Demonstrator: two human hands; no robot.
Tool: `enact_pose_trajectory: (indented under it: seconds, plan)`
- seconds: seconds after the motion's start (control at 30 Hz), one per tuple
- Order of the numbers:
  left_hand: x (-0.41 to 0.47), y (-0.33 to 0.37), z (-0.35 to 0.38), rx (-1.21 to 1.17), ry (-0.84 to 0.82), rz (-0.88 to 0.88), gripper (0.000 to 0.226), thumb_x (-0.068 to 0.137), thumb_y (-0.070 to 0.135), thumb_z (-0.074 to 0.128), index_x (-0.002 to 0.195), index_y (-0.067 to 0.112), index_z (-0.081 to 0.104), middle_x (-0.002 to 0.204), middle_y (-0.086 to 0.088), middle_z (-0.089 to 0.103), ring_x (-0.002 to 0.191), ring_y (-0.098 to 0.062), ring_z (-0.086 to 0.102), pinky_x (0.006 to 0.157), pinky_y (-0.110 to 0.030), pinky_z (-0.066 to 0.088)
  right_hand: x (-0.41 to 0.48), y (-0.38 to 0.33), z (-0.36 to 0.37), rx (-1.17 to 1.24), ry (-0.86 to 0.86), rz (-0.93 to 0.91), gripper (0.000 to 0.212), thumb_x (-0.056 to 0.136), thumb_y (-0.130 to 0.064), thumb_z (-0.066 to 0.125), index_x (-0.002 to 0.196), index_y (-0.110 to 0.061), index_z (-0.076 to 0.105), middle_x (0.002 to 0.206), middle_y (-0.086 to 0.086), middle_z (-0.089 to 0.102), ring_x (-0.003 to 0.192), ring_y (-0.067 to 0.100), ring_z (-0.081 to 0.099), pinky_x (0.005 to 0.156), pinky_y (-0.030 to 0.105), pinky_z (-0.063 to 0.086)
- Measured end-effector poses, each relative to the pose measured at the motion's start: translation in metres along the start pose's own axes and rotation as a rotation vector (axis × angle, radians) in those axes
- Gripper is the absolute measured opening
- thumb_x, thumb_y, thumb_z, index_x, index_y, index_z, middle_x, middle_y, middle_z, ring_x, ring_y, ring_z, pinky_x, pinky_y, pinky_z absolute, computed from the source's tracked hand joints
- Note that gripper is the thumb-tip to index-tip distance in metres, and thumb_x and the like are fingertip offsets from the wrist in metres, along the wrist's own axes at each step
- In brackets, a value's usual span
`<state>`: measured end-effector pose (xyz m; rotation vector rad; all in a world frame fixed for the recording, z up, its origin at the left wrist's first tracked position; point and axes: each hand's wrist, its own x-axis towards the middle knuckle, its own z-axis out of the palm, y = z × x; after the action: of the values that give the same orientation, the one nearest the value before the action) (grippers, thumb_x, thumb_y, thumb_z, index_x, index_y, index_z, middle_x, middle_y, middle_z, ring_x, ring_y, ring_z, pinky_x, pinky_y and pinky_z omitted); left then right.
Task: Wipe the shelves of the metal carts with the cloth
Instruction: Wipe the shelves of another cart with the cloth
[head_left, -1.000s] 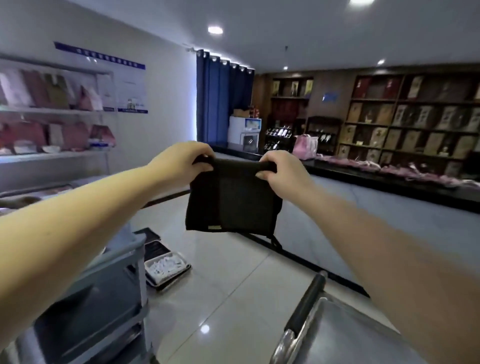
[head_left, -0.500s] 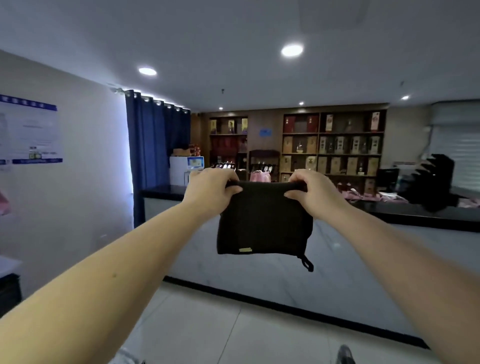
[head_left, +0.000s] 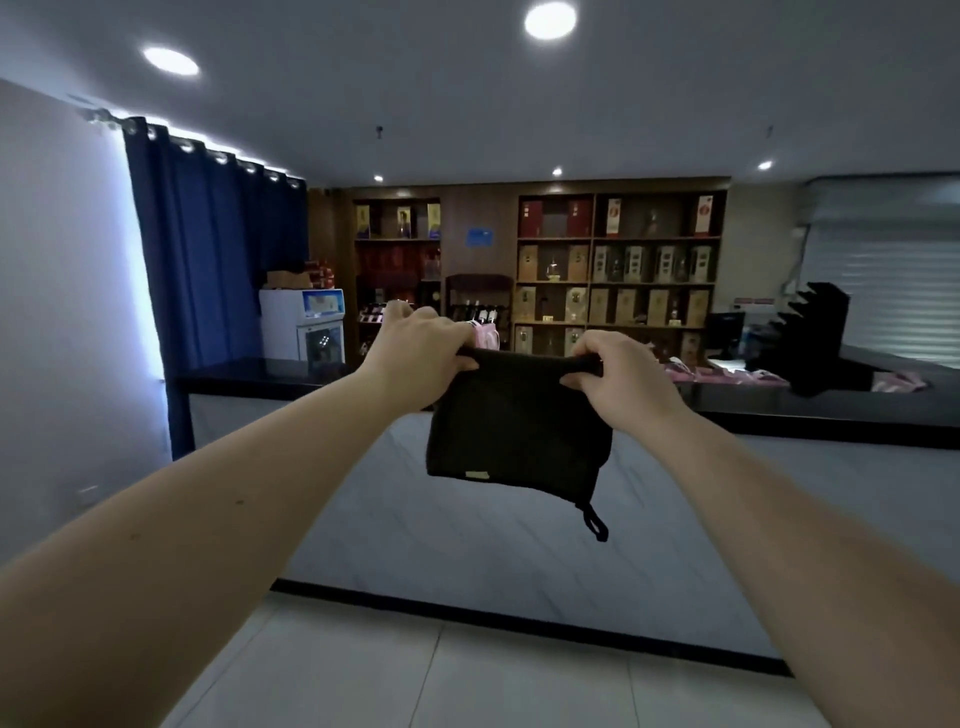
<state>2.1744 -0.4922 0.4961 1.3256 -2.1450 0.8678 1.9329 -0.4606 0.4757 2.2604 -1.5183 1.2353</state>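
Both hands grip the top edge of the dark cloth (head_left: 519, 421). The left hand (head_left: 421, 353) holds its left corner and the right hand (head_left: 618, 374) its right corner, with fingers curled over the hem. The cloth hangs folded in the middle of the frame, in the air in front of the long desk (head_left: 519, 551), touching nothing else. A small loop (head_left: 595, 522) dangles from its lower right corner.

A second ago the metal carts showed along the bottom of the frame. The view has since lifted, and now no cart is in sight, only the floor (head_left: 415, 675), the desk, the blue curtain (head_left: 208, 270) at the left and the wall shelving (head_left: 618, 260) behind. Grip and fold look unchanged. Wiping has probably not begun: the cloth seems to be held ready, and it has yet to be brought down to a cart shelf.
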Motion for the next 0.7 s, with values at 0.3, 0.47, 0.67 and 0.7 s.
enact_pose_trajectory:
  seconds: [0.3,0.47,0.67,0.7]
  plan:
    - [0.114,-0.022,0.199,-0.099,0.052,0.365,0.032,0.097,0.046,0.046,0.119,0.028,0.059,0.116,0.005,0.066,0.115,-0.021,0.054,0.101,-0.044,0.028,0.077,0.117,0.087,-0.353,-0.198,0.153,0.017,0.087,-0.020,0.071,0.086,-0.027,0.055,0.093,-0.005,0.054,0.090,0.016,0.052,0.075,0.032,0.038]
    - [0.189,0.010,0.296,-0.231,0.034,0.447,0.028,0.098,0.045,0.048,0.119,0.031,0.060,0.118,0.006,0.066,0.117,-0.020,0.054,0.102,-0.043,0.028,0.110,0.198,0.114,-0.475,-0.218,0.285,0.010,0.088,-0.023,0.069,0.090,-0.020,0.060,0.096,-0.003,0.057,0.091,0.018,0.053,0.079,0.034,0.045]
    - [0.280,0.095,0.412,-0.308,0.023,0.568,0.026,0.100,0.044,0.044,0.120,0.032,0.057,0.113,0.008,0.065,0.109,-0.019,0.054,0.095,-0.039,0.029,0.126,0.332,0.126,-0.636,-0.285,0.366,0.018,0.090,-0.026,0.066,0.083,-0.025,0.050,0.087,-0.009,0.048,0.091,0.014,0.045,0.077,0.030,0.041]
    - [0.296,0.112,0.429,-0.315,0.031,0.598,0.026,0.101,0.044,0.044,0.120,0.032,0.057,0.112,0.008,0.065,0.108,-0.019,0.054,0.092,-0.038,0.031,0.128,0.355,0.125,-0.645,-0.291,0.377,0.018,0.090,-0.026,0.066,0.083,-0.025,0.050,0.086,-0.008,0.047,0.092,0.014,0.045,0.078,0.030,0.041]
